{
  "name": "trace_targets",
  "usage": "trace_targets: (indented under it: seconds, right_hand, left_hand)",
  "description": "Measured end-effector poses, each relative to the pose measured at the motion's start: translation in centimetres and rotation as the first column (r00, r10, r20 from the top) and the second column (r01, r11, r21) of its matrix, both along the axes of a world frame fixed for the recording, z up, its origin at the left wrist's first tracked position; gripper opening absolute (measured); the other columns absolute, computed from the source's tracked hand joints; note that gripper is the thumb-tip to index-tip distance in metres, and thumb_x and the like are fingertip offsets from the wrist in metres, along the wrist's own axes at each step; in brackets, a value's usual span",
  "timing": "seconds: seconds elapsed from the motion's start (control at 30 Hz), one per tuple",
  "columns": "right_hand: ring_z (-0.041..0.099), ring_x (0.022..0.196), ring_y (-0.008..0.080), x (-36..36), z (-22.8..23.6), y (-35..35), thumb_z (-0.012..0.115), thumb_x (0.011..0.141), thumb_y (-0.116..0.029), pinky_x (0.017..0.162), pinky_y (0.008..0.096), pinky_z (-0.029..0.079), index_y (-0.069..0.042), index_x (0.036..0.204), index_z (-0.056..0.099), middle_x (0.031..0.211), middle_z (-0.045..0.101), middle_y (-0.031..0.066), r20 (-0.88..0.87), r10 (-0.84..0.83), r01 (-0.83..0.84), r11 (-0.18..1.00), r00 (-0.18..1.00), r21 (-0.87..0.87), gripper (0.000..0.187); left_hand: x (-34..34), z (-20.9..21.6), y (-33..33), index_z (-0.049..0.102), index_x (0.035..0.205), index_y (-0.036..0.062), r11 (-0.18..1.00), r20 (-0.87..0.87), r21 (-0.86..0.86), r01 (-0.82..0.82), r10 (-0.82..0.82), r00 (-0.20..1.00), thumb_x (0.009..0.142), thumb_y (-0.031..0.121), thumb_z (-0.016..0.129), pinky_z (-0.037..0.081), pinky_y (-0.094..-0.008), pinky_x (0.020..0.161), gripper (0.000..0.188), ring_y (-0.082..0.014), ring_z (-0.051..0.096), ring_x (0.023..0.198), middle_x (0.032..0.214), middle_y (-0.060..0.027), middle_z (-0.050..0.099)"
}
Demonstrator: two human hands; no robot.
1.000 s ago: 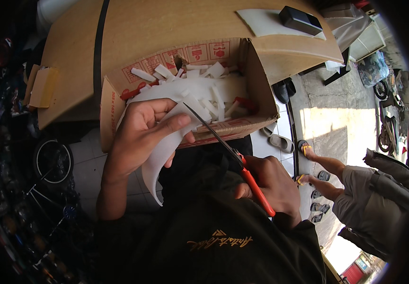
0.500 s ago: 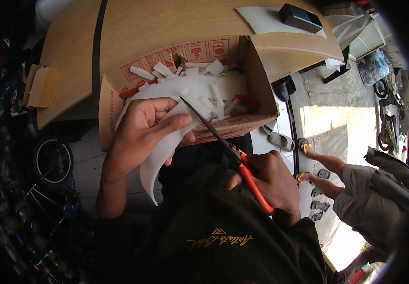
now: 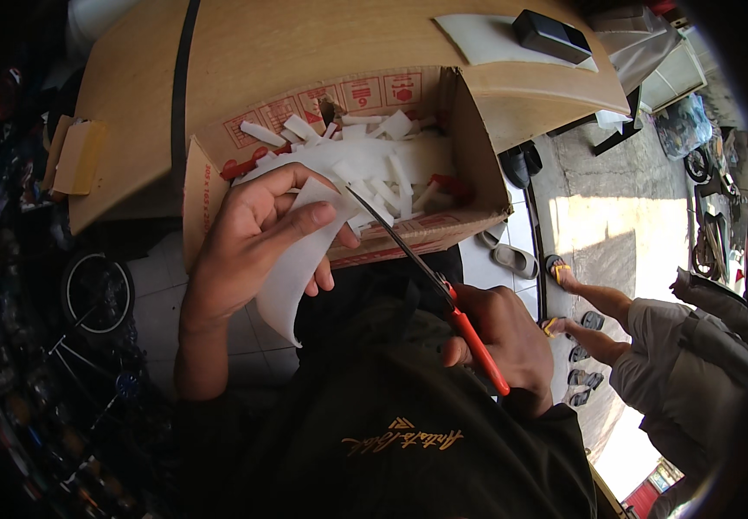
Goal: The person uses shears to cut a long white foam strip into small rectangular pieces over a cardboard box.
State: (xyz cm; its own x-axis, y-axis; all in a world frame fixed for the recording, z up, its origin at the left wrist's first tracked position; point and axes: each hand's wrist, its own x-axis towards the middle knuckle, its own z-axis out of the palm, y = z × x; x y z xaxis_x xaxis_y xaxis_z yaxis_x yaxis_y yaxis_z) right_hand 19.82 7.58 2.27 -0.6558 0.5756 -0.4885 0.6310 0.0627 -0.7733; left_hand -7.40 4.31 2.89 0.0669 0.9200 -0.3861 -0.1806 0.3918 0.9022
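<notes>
1. Sheet [image 3: 292, 272], white, hangs at the near side of the box [image 3: 476, 147], pinched in the left hand [image 3: 248, 233].
2. Right hand [image 3: 508, 333] grasps scissors [image 3: 473, 342], blades pointing toward the box.
3. Sheet's lower end has risen toward the box, suggesting a fresh grip for cutting.

blurred clutter [image 3: 19, 363], bystander [image 3: 664, 346] cut off

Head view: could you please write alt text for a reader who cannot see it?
A person's right hand holds red-handled scissors angled toward a curved white sheet gripped in the left hand, near an open cardboard box containing white strips.
</notes>
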Motion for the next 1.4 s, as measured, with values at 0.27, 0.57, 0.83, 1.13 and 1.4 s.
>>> trace_targets:
  seconds: [0.27,0.57,0.83,1.13,1.4]
  right_hand:
    - [0.056,0.057,0.0407,-1.0,1.3,0.4,0.066,0.067,-0.072,0.055,0.0437,0.042,0.0,0.079,0.06,0.052,0.049,0.0158,0.085,0.063,-0.067,0.997,0.994,0.039,0.074]
    - [0.041,0.046,0.0348,-1.5,1.2,0.4,0.075,0.063,-0.064,0.047,0.0399,0.031,0.005,0.068,0.057,0.049,0.043,0.017,0.032,-0.044,0.042,0.997,0.999,0.058,0.072]
    - [0.044,0.045,0.0332,-1.2,1.1,0.2,0.077,0.069,-0.052,0.048,0.0398,0.034,0.004,0.071,0.062,0.048,0.046,0.0165,0.054,-0.09,0.082,0.988,0.994,0.13,0.058]
    - [0.041,0.043,0.0296,-0.7,-0.1,-0.6,0.079,0.068,-0.045,0.048,0.0382,0.032,0.003,0.07,0.063,0.048,0.046,0.0166,0.02,-0.098,0.09,0.967,0.995,0.239,0.05]
    - [0.047,0.052,0.0404,-0.9,1.2,0.2,0.068,0.075,-0.058,0.052,0.0436,0.036,0.004,0.072,0.059,0.053,0.046,0.0211,0.113,-0.095,0.09,0.995,0.989,0.048,0.062]
  left_hand:
    - [0.4,-0.3,0.1,0.034,0.108,0.0018,0.998,0.019,-0.047,-0.048,0.049,0.999,0.09,0.008,0.062,0.05,-0.0254,0.042,0.034,-0.0189,0.063,0.05,0.071,-0.0144,0.061]
    - [0.1,-0.6,0.0,0.026,0.106,0.0064,0.999,-0.006,-0.028,0.032,-0.032,0.999,0.09,0.005,0.06,0.051,-0.0262,0.04,0.038,-0.0216,0.063,0.048,0.07,-0.0155,0.06]
    - [0.2,0.2,-0.4,0.038,0.115,-0.0039,0.999,-0.016,-0.038,0.009,-0.01,1.0,0.092,0.012,0.059,0.049,-0.0248,0.04,0.035,-0.0195,0.064,0.049,0.08,-0.0205,0.066]
    - [0.3,0.2,0.1,0.055,0.1,-0.0078,0.998,-0.107,-0.063,0.01,-0.017,0.994,0.092,0.015,0.059,0.038,-0.0195,0.031,0.024,-0.0088,0.052,0.037,0.078,-0.0179,0.067]
    - [-0.2,0.1,0.0,0.053,0.1,-0.0052,0.996,-0.022,-0.088,0.022,-0.024,0.999,0.095,0.015,0.055,0.04,-0.0196,0.034,0.022,-0.0086,0.052,0.039,0.077,-0.0158,0.066]
